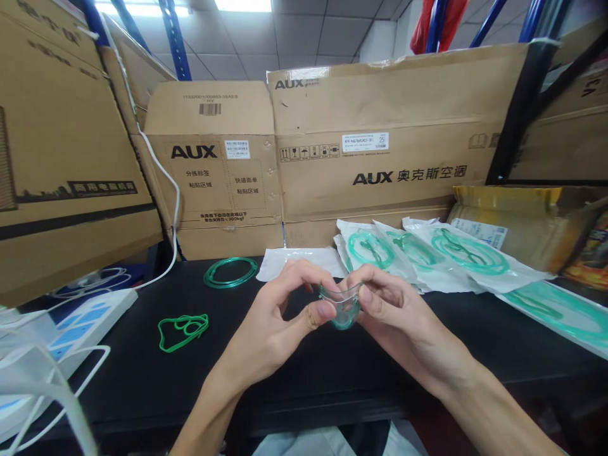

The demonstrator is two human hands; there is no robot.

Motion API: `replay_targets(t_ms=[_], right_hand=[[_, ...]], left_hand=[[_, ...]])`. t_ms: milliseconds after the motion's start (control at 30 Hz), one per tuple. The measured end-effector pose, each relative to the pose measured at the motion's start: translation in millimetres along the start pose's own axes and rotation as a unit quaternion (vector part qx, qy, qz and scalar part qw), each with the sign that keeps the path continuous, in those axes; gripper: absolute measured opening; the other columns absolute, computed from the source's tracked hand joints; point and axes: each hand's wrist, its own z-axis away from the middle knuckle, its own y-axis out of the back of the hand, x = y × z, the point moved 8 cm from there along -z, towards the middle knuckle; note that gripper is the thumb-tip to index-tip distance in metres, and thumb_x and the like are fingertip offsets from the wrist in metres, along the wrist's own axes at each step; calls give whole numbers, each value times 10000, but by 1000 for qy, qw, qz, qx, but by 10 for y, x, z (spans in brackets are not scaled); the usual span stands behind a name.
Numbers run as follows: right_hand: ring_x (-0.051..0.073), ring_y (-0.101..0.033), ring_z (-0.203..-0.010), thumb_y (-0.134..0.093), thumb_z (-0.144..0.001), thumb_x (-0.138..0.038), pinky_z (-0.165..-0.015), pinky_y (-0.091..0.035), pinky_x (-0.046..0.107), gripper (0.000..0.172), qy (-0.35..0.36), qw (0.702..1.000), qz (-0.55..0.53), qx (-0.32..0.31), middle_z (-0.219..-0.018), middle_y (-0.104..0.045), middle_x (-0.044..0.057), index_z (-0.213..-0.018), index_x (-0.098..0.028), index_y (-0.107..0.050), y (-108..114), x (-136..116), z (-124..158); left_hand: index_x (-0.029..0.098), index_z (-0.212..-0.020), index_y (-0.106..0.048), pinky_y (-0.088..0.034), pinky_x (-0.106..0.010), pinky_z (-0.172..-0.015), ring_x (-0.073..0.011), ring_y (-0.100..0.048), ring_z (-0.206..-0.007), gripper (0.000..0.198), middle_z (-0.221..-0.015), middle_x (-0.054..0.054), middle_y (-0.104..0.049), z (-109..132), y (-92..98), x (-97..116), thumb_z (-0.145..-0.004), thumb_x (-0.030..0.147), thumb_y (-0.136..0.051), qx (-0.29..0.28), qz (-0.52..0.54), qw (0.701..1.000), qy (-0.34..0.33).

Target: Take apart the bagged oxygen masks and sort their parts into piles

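A small clear green-tinted plastic mask [342, 305] is held above the black table [142, 380] between both my hands. My left hand [280, 316] pinches its left edge with thumb and curled fingers. My right hand [394, 310] grips its right edge, fingers closed round it. A coil of green tubing [230, 272] lies on the table behind my left hand. A green elastic strap [183, 329] lies further left. An opened white wrapper [294, 261] lies flat just behind my hands.
Several sealed white packets with green masks [427, 250] fan out at the right. AUX cardboard boxes [380, 152] wall the back. Another large box [57, 158] stands left. A white power strip [71, 323] and white cables [161, 190] lie at the left.
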Motion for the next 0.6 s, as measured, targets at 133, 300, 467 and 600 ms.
replay_targets(t_ms=[133,300,467,600], right_hand=[[114,-561,-851,-732,-948,-322,-799,-447,216,126,10,1000,0,-7,-885,-623,-3,-919,-201,-716,-15,33,-20],[118,-546,-845,-734,-941,-313,-785,-438,214,132,3,1000,1,-11,-866,-602,-5,-883,-199,-701,-34,75,-21],[127,-540,-864,-734,-941,-321,-796,-428,230,129,6,1000,25,2,-882,-605,-2,-889,-206,-707,-24,87,-24],[148,-564,-932,-730,-948,-356,-860,-440,262,136,24,998,58,-1,-950,-631,9,-956,-221,-726,-18,62,-35]], left_hand=[[249,-1020,-702,-421,-302,-787,-156,-570,-888,84,-973,-6,-643,6,0,8,-999,309,-647,-8,-3,1000,15],[237,-985,-693,-411,-301,-785,-154,-564,-878,82,-945,1,-644,25,-16,5,-998,304,-647,-16,-10,999,31],[229,-972,-688,-407,-295,-771,-153,-546,-858,95,-929,1,-633,34,8,0,-991,317,-656,-19,-20,999,36],[227,-970,-676,-410,-290,-783,-145,-525,-842,91,-933,5,-631,17,81,20,-998,307,-642,3,-51,998,26]])
